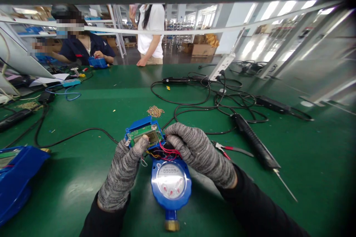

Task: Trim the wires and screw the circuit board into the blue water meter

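Observation:
A blue water meter (171, 181) with a round dial and a brass end lies on the green table in front of me. Above it, my gloved left hand (130, 159) grips a green circuit board (139, 132) with a small display, set in a blue housing; the thumb rests by the display. My gloved right hand (191, 146) is at the board's right edge, fingers pinched together beside the red wires (170, 152). Whatever its fingertips hold is hidden. The wires run between housing and meter.
A pile of small screws (155, 111) lies beyond the board. To the right are red-handled pliers (222, 149), a black electric screwdriver (254, 140), tangled cables and a power strip (222, 66). Another blue meter (22, 177) sits left. Two people (151, 33) are across the table.

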Motion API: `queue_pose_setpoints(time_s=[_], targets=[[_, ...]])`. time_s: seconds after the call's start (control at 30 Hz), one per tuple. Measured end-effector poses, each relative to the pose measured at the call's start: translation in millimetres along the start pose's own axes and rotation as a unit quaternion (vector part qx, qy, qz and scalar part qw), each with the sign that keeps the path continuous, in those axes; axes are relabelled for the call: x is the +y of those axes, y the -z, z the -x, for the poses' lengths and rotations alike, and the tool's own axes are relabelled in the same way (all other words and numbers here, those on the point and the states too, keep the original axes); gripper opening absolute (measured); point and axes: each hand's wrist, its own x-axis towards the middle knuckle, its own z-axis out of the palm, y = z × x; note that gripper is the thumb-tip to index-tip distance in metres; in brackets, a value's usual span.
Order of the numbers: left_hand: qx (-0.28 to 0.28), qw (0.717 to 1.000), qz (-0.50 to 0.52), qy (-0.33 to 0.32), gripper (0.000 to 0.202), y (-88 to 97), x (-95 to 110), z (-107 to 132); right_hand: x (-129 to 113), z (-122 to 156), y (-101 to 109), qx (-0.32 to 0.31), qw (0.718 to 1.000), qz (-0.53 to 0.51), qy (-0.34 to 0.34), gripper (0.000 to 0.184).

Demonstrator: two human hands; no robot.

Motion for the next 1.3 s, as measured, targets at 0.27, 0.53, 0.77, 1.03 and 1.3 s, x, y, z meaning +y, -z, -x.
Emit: queue_pose_setpoints(time_s=[0.27, 0.53, 0.77, 1.03, 1.3], targets=[[-0.014, 0.998, 0.062, 0.028, 0.02, 0.8, -1.4, -3.0, 6.5, -3.4, 8.0, -0.066, 0.984, 0.144, 0.086, 0.029], [-0.053, 0.991, 0.109, 0.058, 0.016, -0.1, -0.3, -4.5, 7.4, -10.8, 21.8, -0.115, 0.991, -0.043, 0.057, 0.019], [-0.061, 0.987, 0.125, 0.082, 0.03, 3.1, -5.0, -6.8, 14.6, -23.8, 12.6, -0.161, 0.976, -0.134, -0.059, 0.018], [-0.025, 0.988, 0.131, 0.081, 0.029, -3.1, -6.8, -7.0, 14.2, -30.8, -0.8, -0.158, 0.986, -0.029, -0.037, 0.02], [-0.089, 0.961, 0.218, 0.142, 0.031, -10.6, -2.7, -4.3, 16.9, -35.4, -18.2, -0.152, 0.988, -0.005, -0.014, 0.006]])
